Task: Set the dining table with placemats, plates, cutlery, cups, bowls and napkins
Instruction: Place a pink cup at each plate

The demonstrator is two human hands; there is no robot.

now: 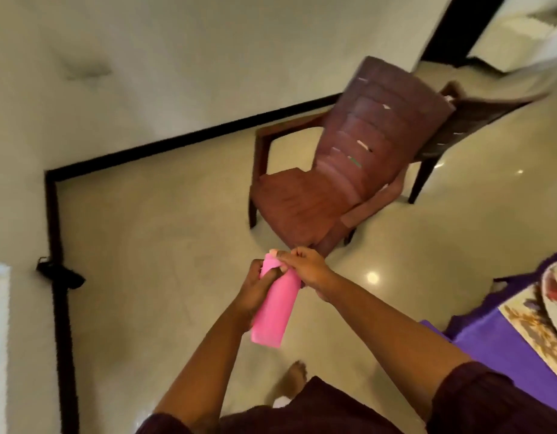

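Standing on the tiled floor (151,233), just off the corner of the dining table (502,349), with a folded pink cloth (275,308), most likely 1 of the napkins, held upright in mid-air between both hands. Left hand (255,292) wrapped around the cloth's upper part, fingers curled onto it and gripping. Right hand (305,266) pinching the top edge between thumb and fingertips, apparently peeling a layer or squaring the fold; hard to tell which through the blur. Nothing carrying the cloth but the 2 hands, out over the floor and well apart from the table.

At the frame's right edge: purple tablecloth, a floral placemat (534,327) lying on it near the table's corner, and on that a plate (556,286) only partly in view. A brown plastic chair (327,170) ahead, turned away toward the wall, with a second, darker chair (465,120) behind it. A bare foot (294,377) below the arms.

Likely step: readying the napkin before laying it beside the plate. Risks from here: a loosened pinch letting the fold fall open or the cloth drop to the floor and get dirty; walking while looking at the hands and knocking into the chair; a careless placement nudging the plate toward the table's corner or rucking the placemat.
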